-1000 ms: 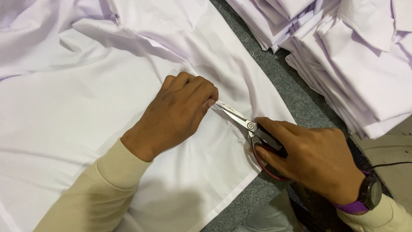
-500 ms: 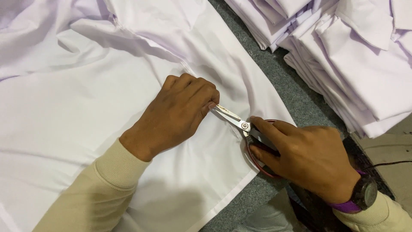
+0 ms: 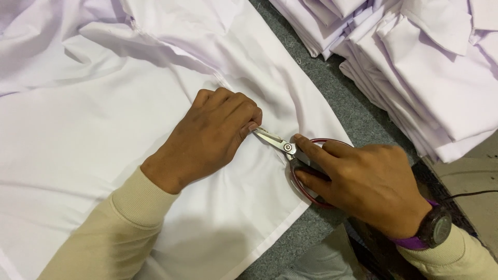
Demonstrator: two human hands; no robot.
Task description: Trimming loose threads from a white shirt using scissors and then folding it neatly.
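The scissors [image 3: 290, 153], red-handled with short steel blades, lie low over the white garment [image 3: 104, 155] spread on the grey felt table [image 3: 337, 88]. Their tips point at the fingertips of the left hand [image 3: 212, 137], just touching or nearly so, at a small fold of the garment's cloth.

Risk, as I judge it: the blade tips sit so near the left fingertips that a careless snip could nick a finger, or bite into the garment's body cloth rather than a loose thread, because the fold is bunched right under the tips. The cloth could also slide if the left hand eases its pressure, since much of the garment lies loose and rumpled away from the scissors.

The left hand is curled into a loose fist, knuckles up, fingers tucked and pinching the fabric beside the scissors' tips, wrist flat on the garment. The right hand [image 3: 363, 181] is closed around the scissors' handles, index finger stretched along the top toward the pivot, palm down, a dark wristwatch [image 3: 436, 228] on its wrist. The blades look almost shut.

Beyond the scissors, toward the far right, stand stacks of folded white garments [image 3: 415, 52]
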